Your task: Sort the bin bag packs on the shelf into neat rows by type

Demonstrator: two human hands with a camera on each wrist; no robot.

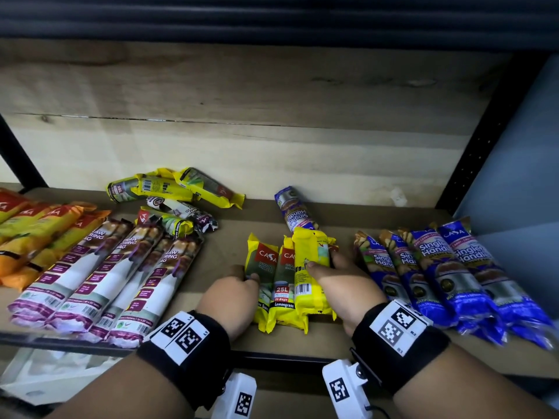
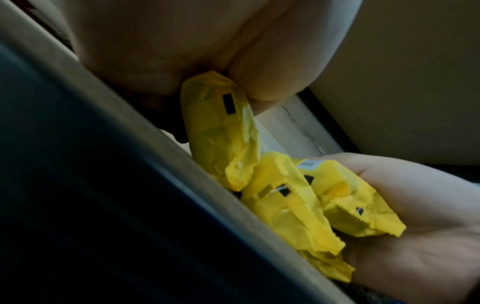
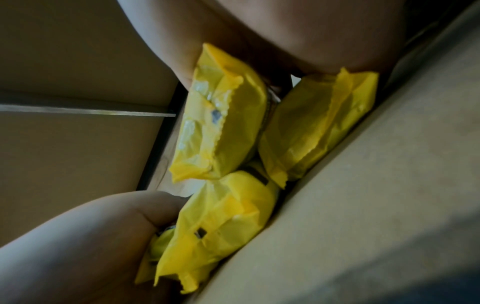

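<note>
The left hand grips the leftmost yellow pack of a short front row, fingers curled round its left edge and thumb on its face. The right hand holds a barcode-up yellow pack, thumb on top and fingers curled round its right side; this pack lies partly over the right of the row. Between the two held packs sits a middle yellow pack marked 25L Lemongrass, touching both.

From the left along the shelf: orange packs lie side by side at the far left edge. Just beside them is a row of three purple-and-white packs, long sides touching. Behind that row is a loose heap of yellow packs and a purple-and-white one, crossing each other at angles. The yellow row with both hands sits at the centre front. Just behind it a stray blue pack lies alone, its near end touching the top of the barcode-up pack. To the right is a row of four blue packs, side by side, reaching to the shelf's right end.

In the left wrist view three crimped yellow ends sit side by side on the board.
</note>
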